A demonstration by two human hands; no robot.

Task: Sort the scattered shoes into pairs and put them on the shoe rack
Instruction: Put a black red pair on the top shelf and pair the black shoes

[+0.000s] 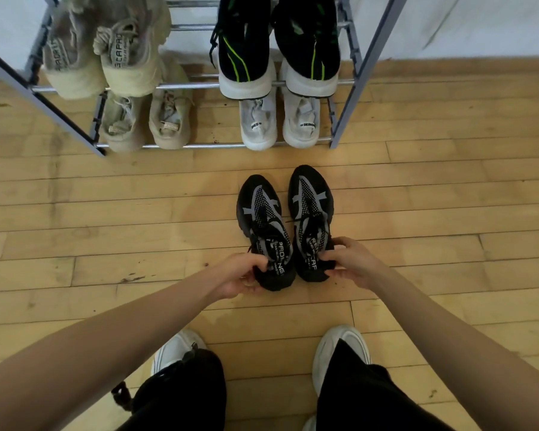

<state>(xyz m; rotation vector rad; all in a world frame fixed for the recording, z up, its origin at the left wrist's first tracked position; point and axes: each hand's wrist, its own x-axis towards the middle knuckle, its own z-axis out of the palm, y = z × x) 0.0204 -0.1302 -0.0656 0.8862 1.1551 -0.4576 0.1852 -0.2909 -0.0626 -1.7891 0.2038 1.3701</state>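
Head view, shoes: left black shoe (262,219) and right black shoe (310,206) stand side by side on the wooden floor (106,213), near the shoe rack (356,98).
Left hand (243,273): fingers curled round the left black shoe's heel.
Right hand (352,262): fingers grasping the right black shoe's heel.
Rack shelves: four pairs.

Left shoe (262,219) and right shoe (310,209) sit side by side on the floor (106,213), just in front of the right half of the shoe rack (353,101). Rack's got an upper left pair (128,63) and upper right pair (246,57), with a lower left pair (168,119) and lower right pair (299,126) underneath.
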